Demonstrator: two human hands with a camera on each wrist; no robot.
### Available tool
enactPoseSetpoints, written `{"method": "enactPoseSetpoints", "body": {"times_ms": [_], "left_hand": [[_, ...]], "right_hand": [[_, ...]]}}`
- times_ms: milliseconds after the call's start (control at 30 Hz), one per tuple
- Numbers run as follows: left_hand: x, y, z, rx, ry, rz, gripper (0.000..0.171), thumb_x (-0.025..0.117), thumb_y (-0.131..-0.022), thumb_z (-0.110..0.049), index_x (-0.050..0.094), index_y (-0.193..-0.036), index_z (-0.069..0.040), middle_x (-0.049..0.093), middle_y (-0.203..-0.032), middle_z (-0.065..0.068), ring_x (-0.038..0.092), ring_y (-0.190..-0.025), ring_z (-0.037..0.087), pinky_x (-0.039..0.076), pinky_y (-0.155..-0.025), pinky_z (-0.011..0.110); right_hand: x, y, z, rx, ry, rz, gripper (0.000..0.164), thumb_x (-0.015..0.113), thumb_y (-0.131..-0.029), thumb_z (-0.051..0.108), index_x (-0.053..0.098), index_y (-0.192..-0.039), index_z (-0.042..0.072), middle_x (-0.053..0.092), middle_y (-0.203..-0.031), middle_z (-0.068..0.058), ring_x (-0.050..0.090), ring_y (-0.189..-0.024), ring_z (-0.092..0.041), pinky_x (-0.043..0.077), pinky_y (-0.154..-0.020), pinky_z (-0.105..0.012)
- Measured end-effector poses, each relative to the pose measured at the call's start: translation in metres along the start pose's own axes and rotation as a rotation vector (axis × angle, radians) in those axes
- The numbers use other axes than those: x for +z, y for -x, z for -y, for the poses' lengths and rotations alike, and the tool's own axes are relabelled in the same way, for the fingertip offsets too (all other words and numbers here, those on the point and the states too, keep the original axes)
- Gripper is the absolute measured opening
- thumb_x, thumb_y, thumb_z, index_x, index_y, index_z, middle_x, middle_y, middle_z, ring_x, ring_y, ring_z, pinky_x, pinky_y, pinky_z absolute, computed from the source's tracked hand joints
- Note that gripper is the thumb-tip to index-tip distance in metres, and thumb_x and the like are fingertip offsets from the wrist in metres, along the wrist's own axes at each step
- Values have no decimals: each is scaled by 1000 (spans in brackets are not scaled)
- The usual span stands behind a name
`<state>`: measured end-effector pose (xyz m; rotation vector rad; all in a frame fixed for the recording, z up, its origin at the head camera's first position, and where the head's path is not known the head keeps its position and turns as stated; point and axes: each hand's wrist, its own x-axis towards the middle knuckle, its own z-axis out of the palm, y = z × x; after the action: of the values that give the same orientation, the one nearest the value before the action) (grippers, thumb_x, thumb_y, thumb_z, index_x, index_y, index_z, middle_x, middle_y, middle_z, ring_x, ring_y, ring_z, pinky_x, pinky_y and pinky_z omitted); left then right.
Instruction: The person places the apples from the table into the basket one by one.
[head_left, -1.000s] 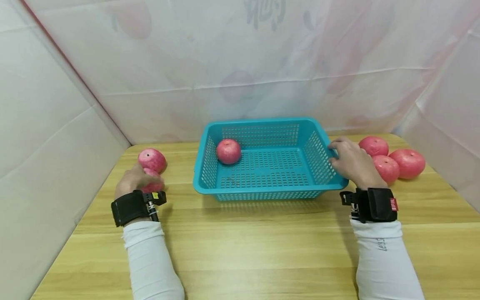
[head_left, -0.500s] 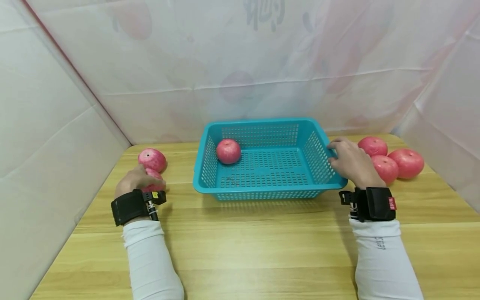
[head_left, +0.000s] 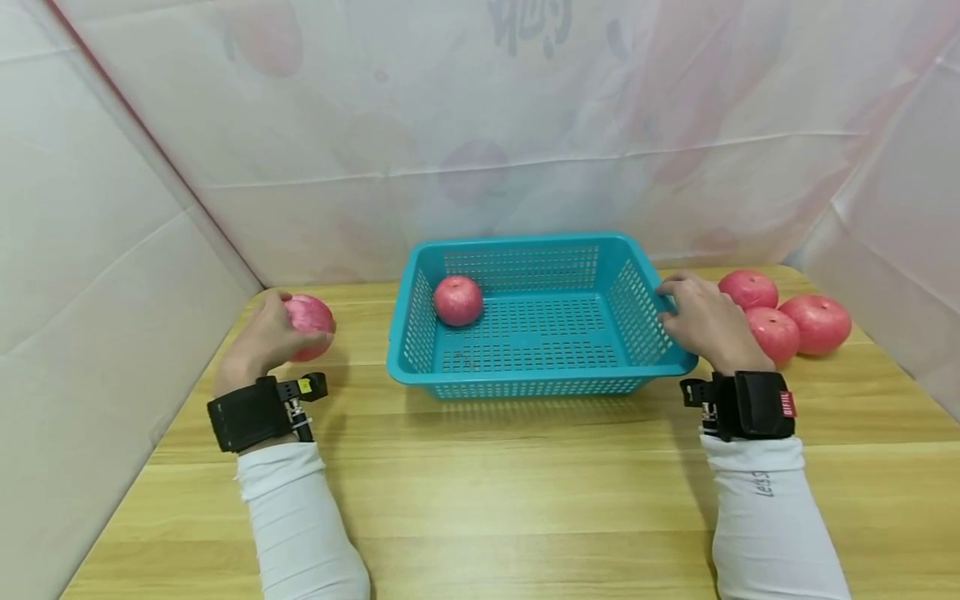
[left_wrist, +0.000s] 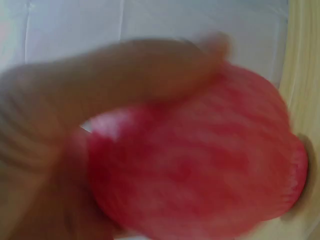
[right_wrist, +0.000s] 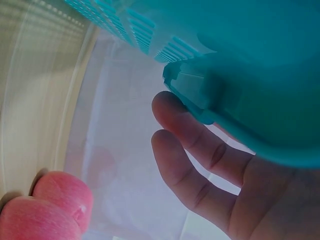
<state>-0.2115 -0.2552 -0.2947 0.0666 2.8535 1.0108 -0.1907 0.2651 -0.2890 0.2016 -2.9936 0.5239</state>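
In the head view my left hand (head_left: 261,343) grips a pinkish-red apple (left_wrist: 195,165), the thumb lying across its side. Behind it, a second apple (left_wrist: 299,175) shows only an edge in the left wrist view and is otherwise hidden. My right hand (head_left: 705,325) holds the right rim of a blue-green perforated plastic basket (head_left: 517,377). Seen from the right wrist, two fingers (right_wrist: 175,162) curl below that rim; the thumb is mostly hidden there. Inside the basket, near its left end, rests a single apple (head_left: 458,301).
Right of the basket, three apples sit close together, the nearest apple (head_left: 772,335) close beside my right hand. A wooden table (head_left: 525,500) lies beneath everything. Pale printed sheeting (head_left: 480,133) walls the back and both sides.
My left hand has taken the nearer left apple and moved it up and away from me, over the farther one. The right hand and the basket stay practically where they were.
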Motion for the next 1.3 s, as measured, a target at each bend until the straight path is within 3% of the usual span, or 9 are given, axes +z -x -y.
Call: {"method": "enactPoseSetpoints", "body": {"times_ms": [200,300,533,800,1000,1300], "left_hand": [[6,-6,-12,97,-39,-129,83,75,-91,-32,30,-150,6,30,-140,35,44,-119,50,49,-94,66],[8,-7,-18,124,-56,-160,85,75,-90,-36,31,-153,1,29,-141,35,42,-120,51,48,-94,69],[13,-9,-27,183,-51,-151,84,76,-90,-31,31,-154,-2,37,-144,29,42,-123,49,50,-93,67],[19,-15,-39,218,-74,-129,78,77,-88,-28,38,-151,-4,41,-139,28,50,-115,46,51,-92,65],[22,-18,-56,248,-110,-138,75,76,-88,-31,41,-149,-7,43,-138,25,49,-119,44,44,-95,70],[24,-24,-72,324,-127,-165,75,80,-86,-25,43,-146,-1,42,-141,26,47,-121,45,51,-93,64]], "right_hand": [[-1,-1,-1,-14,13,-19,40,57,-95,0,54,-129,-22,44,-138,-38,47,-117,-57,48,-87,-72],[-1,-2,-1,-17,22,-28,40,57,-95,0,54,-128,-22,44,-138,-38,47,-117,-57,48,-87,-73],[-2,-3,0,-9,23,-3,41,56,-96,1,53,-130,-22,43,-139,-37,45,-119,-57,48,-88,-73],[0,1,-3,-26,14,-16,38,55,-95,-1,56,-126,-22,44,-136,-38,46,-116,-57,48,-89,-72],[0,3,-4,-31,12,-26,36,56,-94,-1,57,-123,-22,44,-135,-38,45,-117,-56,46,-90,-72],[0,1,-1,-33,6,-26,35,55,-95,0,59,-123,-21,47,-132,-35,49,-111,-53,50,-84,-69]]}}
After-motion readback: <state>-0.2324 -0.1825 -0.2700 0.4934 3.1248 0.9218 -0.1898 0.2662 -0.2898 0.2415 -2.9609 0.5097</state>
